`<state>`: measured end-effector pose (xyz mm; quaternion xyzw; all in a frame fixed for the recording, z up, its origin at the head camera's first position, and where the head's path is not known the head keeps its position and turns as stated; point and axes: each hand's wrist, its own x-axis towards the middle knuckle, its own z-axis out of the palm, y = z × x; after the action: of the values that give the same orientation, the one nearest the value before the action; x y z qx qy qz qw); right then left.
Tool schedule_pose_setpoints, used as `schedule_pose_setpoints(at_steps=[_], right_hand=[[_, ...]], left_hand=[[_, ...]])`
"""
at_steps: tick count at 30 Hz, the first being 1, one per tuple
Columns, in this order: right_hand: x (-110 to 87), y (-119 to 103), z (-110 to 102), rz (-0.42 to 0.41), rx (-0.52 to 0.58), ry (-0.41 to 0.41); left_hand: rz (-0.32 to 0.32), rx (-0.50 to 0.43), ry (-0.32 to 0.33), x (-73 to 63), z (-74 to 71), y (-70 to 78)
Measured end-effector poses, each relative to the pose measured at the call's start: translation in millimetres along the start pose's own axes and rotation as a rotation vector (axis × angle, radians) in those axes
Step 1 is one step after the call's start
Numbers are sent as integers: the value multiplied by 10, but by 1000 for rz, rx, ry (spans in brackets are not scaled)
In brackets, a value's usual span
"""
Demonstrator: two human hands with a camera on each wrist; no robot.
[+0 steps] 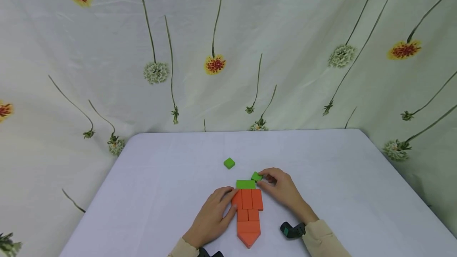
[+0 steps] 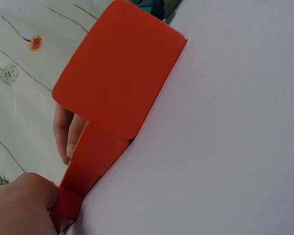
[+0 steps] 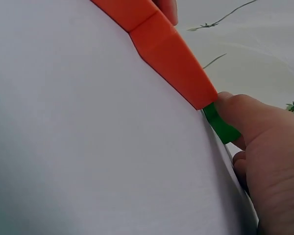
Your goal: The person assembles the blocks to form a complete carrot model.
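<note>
In the head view, orange blocks [image 1: 247,199] lie edge to edge in a column on the table, with a pointed block [image 1: 248,238] at the near end. A green rectangular block [image 1: 245,184] adjoins their far end. My left hand [image 1: 210,214] rests along the column's left side, fingertips at the upper left orange block. Thumb and index finger of my right hand [image 1: 283,188] pinch a small green block [image 1: 256,177], turned at an angle beside the green rectangle's far right corner. The right wrist view shows the thumb close to green blockwork [image 3: 220,126] past the orange edge.
Another small green block [image 1: 229,163] lies farther back on the white table [image 1: 171,169]. A flower-patterned cloth [image 1: 285,31] hangs behind the table's far edge. A black wrist device [image 1: 292,230] sits by the right sleeve [image 1: 323,239].
</note>
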<state>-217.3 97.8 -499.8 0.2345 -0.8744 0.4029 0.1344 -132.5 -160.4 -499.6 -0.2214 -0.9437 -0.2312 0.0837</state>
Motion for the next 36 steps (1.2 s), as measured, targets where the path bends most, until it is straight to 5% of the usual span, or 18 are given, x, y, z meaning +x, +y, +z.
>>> schedule_pose_setpoints(at_steps=[7, 14, 24, 29, 36], right_hand=[[-130, -64, -42, -2, -6, 27], [-328, -126, -99, -31, 55, -59], [-400, -140, -106, -49, 42, -165], [-392, -119, -106, -63, 41, -172], [-389, -89, -90, -94, 29, -156]], left_hand=[[-11, 0, -7, -2, 7, 0], [-23, -22, 0, 11, 9, -7], [-117, -213, 97, 50, -58, -82], [-182, -204, 153, 213, -171, -188], [-241, -187, 239, 610, -163, -400]])
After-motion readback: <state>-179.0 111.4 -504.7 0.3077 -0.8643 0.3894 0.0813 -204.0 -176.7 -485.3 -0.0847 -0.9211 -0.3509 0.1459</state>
